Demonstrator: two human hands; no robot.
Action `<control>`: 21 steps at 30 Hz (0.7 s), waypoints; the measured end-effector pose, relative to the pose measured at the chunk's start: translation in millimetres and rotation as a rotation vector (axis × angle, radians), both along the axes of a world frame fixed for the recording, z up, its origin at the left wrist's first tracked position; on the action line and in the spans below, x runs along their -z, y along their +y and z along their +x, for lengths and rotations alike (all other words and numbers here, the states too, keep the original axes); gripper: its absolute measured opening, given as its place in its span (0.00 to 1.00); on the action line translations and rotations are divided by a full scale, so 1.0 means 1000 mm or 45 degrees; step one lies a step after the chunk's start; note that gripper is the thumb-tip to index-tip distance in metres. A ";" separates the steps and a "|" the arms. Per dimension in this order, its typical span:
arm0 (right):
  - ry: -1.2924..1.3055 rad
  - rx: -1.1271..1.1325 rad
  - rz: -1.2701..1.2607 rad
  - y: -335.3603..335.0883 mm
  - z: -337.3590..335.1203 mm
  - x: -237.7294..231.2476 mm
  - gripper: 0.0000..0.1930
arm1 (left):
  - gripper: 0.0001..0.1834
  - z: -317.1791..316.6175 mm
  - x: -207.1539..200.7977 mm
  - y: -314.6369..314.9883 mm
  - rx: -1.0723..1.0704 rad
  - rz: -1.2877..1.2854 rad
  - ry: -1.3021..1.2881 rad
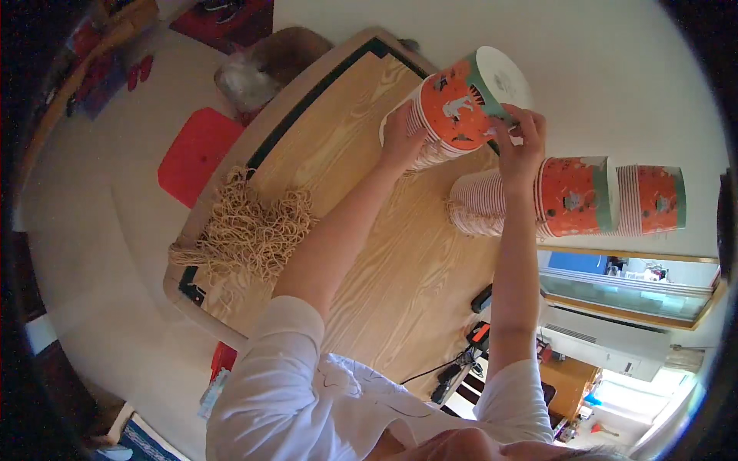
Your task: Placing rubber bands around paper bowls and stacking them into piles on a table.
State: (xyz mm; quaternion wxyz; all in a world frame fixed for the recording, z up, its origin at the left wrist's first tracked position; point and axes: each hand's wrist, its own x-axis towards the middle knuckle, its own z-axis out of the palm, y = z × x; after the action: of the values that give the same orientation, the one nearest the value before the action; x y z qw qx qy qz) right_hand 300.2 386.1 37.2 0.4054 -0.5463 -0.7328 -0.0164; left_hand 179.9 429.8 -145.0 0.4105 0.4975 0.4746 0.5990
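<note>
A tall stack of paper tubs, orange-red with a green band and printed figures, leans at the far side of the table. The tubs are nested bottom-up, with a white base on the end one. My left hand grips the stack from its left, fingers partly hidden. At the green-banded end, my right hand has its fingertips closed against the end tub's edge. To the right, a second stack of similar tubs stands behind my right forearm, with a third stack beyond it. Tan twine clings around the lower rims.
A tangled heap of tan twine lies on the wooden table at left. A red stool is on the floor beyond the table's dark-trimmed edge. Black devices with cables lie near the right side. A pale wall borders the far side.
</note>
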 end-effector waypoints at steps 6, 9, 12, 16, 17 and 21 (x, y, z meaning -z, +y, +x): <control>-0.024 0.044 0.003 -0.001 -0.003 0.007 0.15 | 0.33 -0.001 0.011 0.005 0.003 0.031 0.008; -0.103 0.046 0.076 0.001 0.003 0.012 0.15 | 0.34 -0.001 0.009 0.002 0.036 -0.013 -0.037; -0.043 0.015 0.074 0.000 0.004 0.017 0.15 | 0.31 -0.004 0.007 -0.008 -0.045 0.009 -0.029; 0.000 0.039 0.050 -0.004 0.004 0.016 0.14 | 0.20 -0.002 -0.027 -0.045 -0.241 0.191 0.324; 0.008 0.048 0.056 -0.004 0.003 0.017 0.14 | 0.20 -0.001 -0.030 -0.046 -0.232 0.198 0.331; 0.301 -0.031 -0.057 -0.001 -0.003 0.015 0.13 | 0.12 0.005 -0.037 -0.045 -0.226 0.259 0.561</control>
State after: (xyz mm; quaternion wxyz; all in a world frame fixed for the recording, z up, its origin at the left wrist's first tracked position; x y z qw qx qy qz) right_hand 297.2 385.2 21.8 0.4769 -0.5443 -0.6867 0.0693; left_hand 184.8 384.6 -108.2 0.1909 0.6110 0.5318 0.5545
